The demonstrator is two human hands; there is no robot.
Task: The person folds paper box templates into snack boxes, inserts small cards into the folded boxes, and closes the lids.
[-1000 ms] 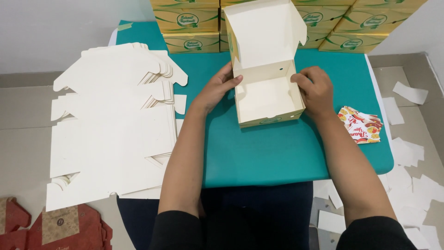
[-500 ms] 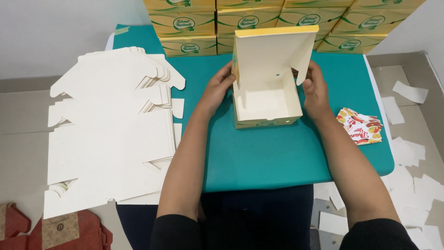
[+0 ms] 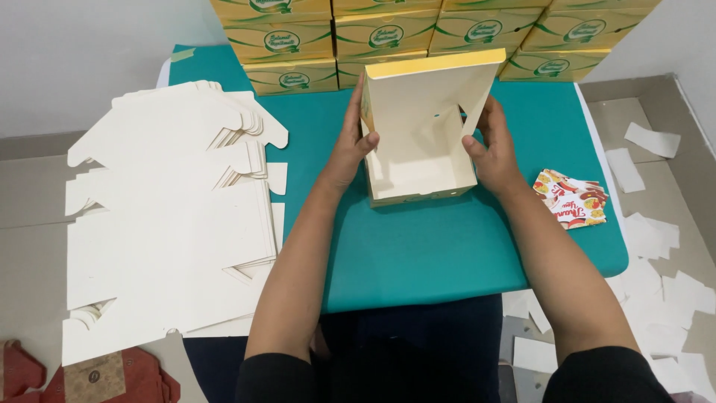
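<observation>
The lid of the cream cardboard box (image 3: 418, 142) now stands more upright than a moment ago. At frame centre on the teal surface (image 3: 447, 254), the left hand (image 3: 350, 145) and right hand (image 3: 492, 145) press fingers against its sides. Flat box blanks (image 3: 164, 216) lie left.

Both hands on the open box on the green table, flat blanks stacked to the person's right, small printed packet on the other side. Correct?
Not quite. The head view shows the stack of flat blanks on the person's left, not the right. The rest holds: the left hand and right hand grip the open box on the green table, and the small printed packet lies on the person's right.
</observation>
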